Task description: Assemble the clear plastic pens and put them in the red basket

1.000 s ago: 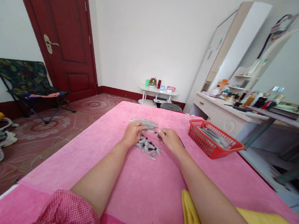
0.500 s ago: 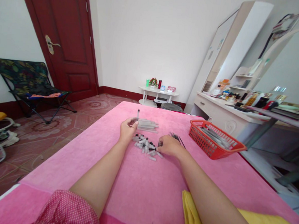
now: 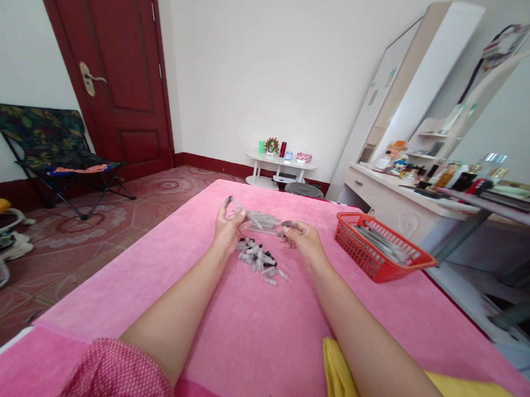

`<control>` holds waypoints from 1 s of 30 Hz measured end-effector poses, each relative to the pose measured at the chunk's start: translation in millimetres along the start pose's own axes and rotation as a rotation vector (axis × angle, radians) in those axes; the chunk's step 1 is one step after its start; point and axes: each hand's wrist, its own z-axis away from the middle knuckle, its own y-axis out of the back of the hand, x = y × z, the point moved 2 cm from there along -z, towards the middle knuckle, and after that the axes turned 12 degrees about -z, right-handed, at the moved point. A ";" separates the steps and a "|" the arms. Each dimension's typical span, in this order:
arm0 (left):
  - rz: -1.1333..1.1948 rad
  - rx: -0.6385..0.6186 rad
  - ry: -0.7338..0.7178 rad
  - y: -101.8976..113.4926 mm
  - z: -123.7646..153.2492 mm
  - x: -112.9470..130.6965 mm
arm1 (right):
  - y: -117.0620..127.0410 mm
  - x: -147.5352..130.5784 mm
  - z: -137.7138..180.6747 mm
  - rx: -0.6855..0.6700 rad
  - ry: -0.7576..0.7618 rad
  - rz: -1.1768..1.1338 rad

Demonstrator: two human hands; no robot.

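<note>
My left hand [image 3: 227, 229] is closed on a clear pen [image 3: 253, 220] with a dark end, tilted so that it slopes down to the right. To its right, my right hand [image 3: 306, 239] pinches a small greyish piece [image 3: 281, 232] that looks like a pen cap, blurred by motion. Between and below the hands lies a loose pile of clear and black pen caps [image 3: 257, 256] on the pink cloth. Behind the hands, several clear pen barrels [image 3: 266, 221] lie side by side, partly covered by the held pen.
A red plastic basket [image 3: 369, 260] of thin grey sticks, perhaps pens, stands at the right. Yellow fabric [image 3: 340, 382] lies under my right forearm. The pink cloth [image 3: 246, 336] covers the table. Beyond it are a dressing table [image 3: 378, 191] and a folding chair [image 3: 55, 147].
My right hand has risen from the pile's right side, moving away from me with a small piece. The pen in my left hand has tipped from upright to slanting rightward.
</note>
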 end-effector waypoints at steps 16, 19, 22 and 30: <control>0.005 0.085 0.023 -8.8 3.4 -3.2 | -5.4 3.3 2.9 0.042 0.003 -0.276; 0.004 0.081 0.014 -9.2 3.3 -4.6 | -7.1 2.7 3.9 0.063 0.024 -0.274; 0.006 0.063 0.006 -11.1 3.6 -6.5 | -7.5 3.0 3.8 0.060 0.047 -0.264; 0.027 0.051 0.062 -20.4 8.4 -7.4 | -4.8 0.0 3.0 0.067 0.304 0.072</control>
